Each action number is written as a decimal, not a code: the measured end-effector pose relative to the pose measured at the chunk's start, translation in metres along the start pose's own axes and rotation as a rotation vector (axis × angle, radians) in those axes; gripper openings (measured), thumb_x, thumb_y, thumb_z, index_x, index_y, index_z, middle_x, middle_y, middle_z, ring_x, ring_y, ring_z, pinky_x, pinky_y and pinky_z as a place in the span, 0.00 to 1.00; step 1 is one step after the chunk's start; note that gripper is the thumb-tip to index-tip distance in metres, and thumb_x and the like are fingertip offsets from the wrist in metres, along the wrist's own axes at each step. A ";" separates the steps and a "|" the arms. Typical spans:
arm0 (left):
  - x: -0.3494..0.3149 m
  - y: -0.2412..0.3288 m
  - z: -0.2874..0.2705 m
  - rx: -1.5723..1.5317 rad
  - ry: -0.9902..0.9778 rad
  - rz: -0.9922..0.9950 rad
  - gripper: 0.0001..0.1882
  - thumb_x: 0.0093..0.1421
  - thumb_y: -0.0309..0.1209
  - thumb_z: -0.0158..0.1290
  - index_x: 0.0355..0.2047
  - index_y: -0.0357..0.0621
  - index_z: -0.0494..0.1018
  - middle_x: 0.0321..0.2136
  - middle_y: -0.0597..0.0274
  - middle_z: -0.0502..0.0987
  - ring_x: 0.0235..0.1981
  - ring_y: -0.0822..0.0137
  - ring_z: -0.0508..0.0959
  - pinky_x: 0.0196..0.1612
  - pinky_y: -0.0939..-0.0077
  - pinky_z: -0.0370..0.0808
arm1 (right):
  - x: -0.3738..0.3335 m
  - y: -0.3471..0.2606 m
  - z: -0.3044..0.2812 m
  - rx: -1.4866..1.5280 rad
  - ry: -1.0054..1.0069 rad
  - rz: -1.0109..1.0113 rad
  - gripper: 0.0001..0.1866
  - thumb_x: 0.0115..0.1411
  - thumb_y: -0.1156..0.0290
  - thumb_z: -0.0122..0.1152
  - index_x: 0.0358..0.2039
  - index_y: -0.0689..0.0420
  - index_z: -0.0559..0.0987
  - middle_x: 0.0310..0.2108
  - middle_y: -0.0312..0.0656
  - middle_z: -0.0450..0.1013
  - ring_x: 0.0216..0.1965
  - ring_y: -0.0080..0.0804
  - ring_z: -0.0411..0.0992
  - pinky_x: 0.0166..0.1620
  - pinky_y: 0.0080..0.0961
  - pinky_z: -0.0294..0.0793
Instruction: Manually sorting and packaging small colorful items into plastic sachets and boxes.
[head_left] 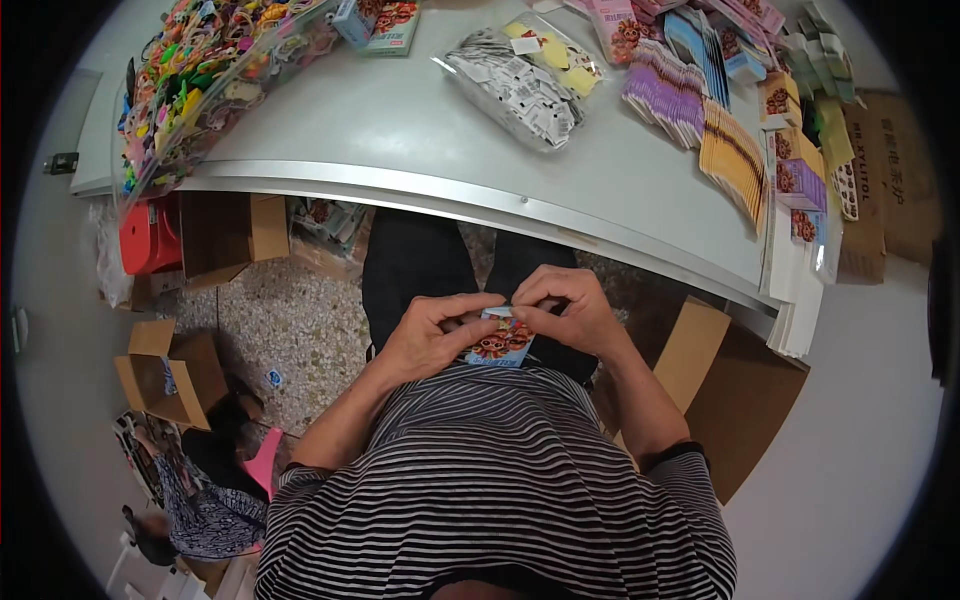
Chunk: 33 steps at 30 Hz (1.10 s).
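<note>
A small light-blue printed box (503, 345) with a cartoon picture is held upright just above my lap, below the table's front edge. My left hand (436, 335) grips its left side, the thumb lying across the printed front. At the box's upper right corner, my right hand (570, 312) pinches the top edge between thumb and curled fingers. A pale strip, which looks like the top flap, shows between the two hands. Whatever is inside the box is hidden.
On the grey table (370, 110) lie a clear bag of colourful trinkets (215, 80), a bag of small white packets (515, 85), and fanned stacks of flat cartons (665, 90). Open cardboard boxes (740, 390) stand beside me. Another person (205, 490) sits at the lower left.
</note>
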<state>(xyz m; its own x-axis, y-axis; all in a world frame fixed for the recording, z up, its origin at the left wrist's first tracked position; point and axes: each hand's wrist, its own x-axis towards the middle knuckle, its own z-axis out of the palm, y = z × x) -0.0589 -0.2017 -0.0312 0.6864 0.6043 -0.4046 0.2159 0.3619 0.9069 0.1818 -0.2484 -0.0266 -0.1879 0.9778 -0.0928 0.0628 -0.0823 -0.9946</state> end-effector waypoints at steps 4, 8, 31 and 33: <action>-0.001 -0.003 -0.004 0.006 -0.004 0.031 0.17 0.64 0.26 0.60 0.53 0.35 0.77 0.38 0.59 0.83 0.35 0.77 0.79 0.37 0.83 0.77 | 0.004 -0.004 -0.001 0.006 -0.051 0.064 0.04 0.54 0.80 0.70 0.31 0.60 0.84 0.32 0.39 0.79 0.30 0.22 0.75 0.31 0.18 0.72; -0.003 -0.011 0.002 -0.111 0.039 0.074 0.16 0.64 0.26 0.59 0.51 0.35 0.77 0.40 0.57 0.82 0.37 0.75 0.80 0.40 0.81 0.79 | -0.005 -0.008 0.003 -0.140 -0.013 -0.153 0.08 0.55 0.79 0.71 0.36 0.60 0.85 0.35 0.42 0.80 0.33 0.29 0.77 0.35 0.22 0.76; -0.011 0.050 -0.022 -0.773 0.278 0.153 0.30 0.72 0.49 0.44 0.62 0.36 0.62 0.48 0.53 0.78 0.43 0.66 0.80 0.47 0.72 0.80 | 0.033 -0.070 0.019 -0.552 0.241 -0.627 0.16 0.44 0.84 0.71 0.36 0.56 0.84 0.45 0.42 0.77 0.46 0.41 0.77 0.48 0.34 0.79; -0.007 0.058 -0.014 -0.866 0.249 0.088 0.32 0.73 0.53 0.40 0.62 0.38 0.62 0.50 0.54 0.77 0.48 0.66 0.79 0.49 0.68 0.80 | 0.040 -0.058 0.032 -0.539 0.203 -0.725 0.15 0.44 0.82 0.71 0.34 0.54 0.84 0.47 0.41 0.75 0.48 0.42 0.77 0.49 0.33 0.79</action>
<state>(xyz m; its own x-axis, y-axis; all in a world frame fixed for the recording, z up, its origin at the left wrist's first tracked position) -0.0612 -0.1749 0.0225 0.4838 0.7546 -0.4433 -0.4974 0.6538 0.5702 0.1392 -0.2109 0.0260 -0.1873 0.7745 0.6042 0.4537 0.6137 -0.6461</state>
